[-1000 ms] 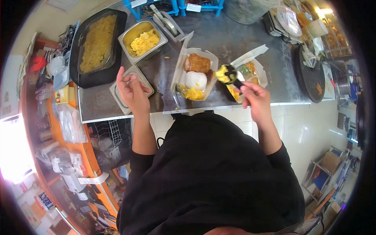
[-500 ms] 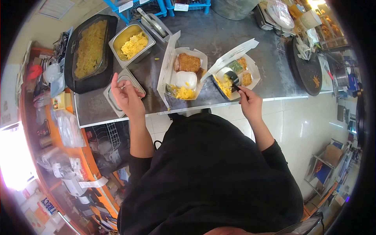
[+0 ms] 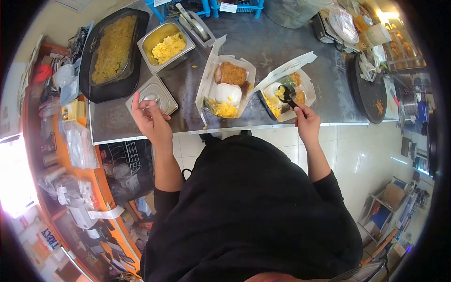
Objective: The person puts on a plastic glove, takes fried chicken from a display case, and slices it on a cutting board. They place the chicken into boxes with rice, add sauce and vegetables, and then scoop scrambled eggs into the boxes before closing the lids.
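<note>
My right hand (image 3: pixel 307 123) is closed round the handle of a black spoon (image 3: pixel 290 100), with a bit of yellow scrambled egg in its bowl. The spoon is over the right takeaway box (image 3: pixel 287 66), which holds egg, browned pieces and some greens. Left of it stands another open takeaway box (image 3: pixel 208 85) with breaded fried meat (image 3: pixel 231 73), a white mound (image 3: pixel 228 93) and scrambled egg (image 3: pixel 224 109). My left hand (image 3: pixel 154 123) is raised with fingers apart, holding nothing, over the near edge of a steel lid (image 3: pixel 164 88).
A steel pan (image 3: pixel 184 54) of scrambled egg sits behind the lid. Beside it, a black tray (image 3: pixel 88 70) holds a yellow-brown food. Blue baskets (image 3: pixel 239 10) stand at the back, a round dark board (image 3: pixel 365 96) at the right. The metal table's front edge runs before me.
The spoon has turned and shifted slightly right within the right box, and egg now shows in its bowl. My left hand stays raised. The whole view has tilted a little.
</note>
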Available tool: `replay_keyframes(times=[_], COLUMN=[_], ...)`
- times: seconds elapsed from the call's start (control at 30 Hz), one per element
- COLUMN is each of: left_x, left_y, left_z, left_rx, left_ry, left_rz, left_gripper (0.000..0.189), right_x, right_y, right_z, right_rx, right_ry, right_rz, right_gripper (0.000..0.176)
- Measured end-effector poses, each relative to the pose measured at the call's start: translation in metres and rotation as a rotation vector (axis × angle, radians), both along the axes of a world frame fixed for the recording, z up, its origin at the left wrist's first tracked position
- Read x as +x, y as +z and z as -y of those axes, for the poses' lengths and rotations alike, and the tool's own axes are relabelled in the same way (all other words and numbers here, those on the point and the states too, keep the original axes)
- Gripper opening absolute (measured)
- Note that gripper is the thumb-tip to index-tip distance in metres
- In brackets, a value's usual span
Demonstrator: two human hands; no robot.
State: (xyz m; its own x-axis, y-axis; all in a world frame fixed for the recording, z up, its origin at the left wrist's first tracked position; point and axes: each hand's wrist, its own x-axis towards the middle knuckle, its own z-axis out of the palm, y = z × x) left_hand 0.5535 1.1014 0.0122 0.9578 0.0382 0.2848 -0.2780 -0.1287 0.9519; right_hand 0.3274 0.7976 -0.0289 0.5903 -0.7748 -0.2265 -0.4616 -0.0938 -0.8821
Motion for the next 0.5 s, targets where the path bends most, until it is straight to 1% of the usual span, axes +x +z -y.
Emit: replay_keyframes(times=[0.1,0.2,0.3,0.33,0.4,0.43,0.47,0.5], left_x=[0.002,0.005,0.006,0.006,0.005,0.003,-0.002,-0.007], left_y=[0.000,0.000,0.002,0.002,-0.005,-0.010,-0.016,-0.019], left_z=[-0.002,-0.005,-0.004,-0.005,-0.015,-0.019,-0.022,-0.024], left_rx=[0.012,-0.010,-0.036,-0.042,0.018,0.045,0.154,0.283], left_ry=[0.006,-0.011,-0.005,0.003,-0.100,-0.151,-0.184,-0.305], left_rz=[-0.001,-0.002,-0.009,-0.014,-0.137,-0.199,-0.213,-0.209], left_gripper=[0.043,0.043,0.038,0.036,0.027,0.024,0.012,0.011], right_x=[-0.001,-0.003,0.002,0.008,0.028,0.038,0.048,0.061], right_y=[-0.005,0.014,0.039,0.047,0.060,0.055,0.046,0.034], right_z=[0.003,0.004,-0.008,-0.018,-0.045,-0.059,-0.070,-0.076], right_rx=[0.127,0.375,0.381,0.326,0.213,0.060,-0.096,-0.382], right_ry=[-0.040,-0.082,0.039,0.114,0.261,0.377,0.491,0.628], right_rz=[0.093,0.200,0.310,0.297,0.271,0.250,0.228,0.248], right_gripper=[0.022,0.023,0.023,0.023,0.023,0.023,0.024,0.024])
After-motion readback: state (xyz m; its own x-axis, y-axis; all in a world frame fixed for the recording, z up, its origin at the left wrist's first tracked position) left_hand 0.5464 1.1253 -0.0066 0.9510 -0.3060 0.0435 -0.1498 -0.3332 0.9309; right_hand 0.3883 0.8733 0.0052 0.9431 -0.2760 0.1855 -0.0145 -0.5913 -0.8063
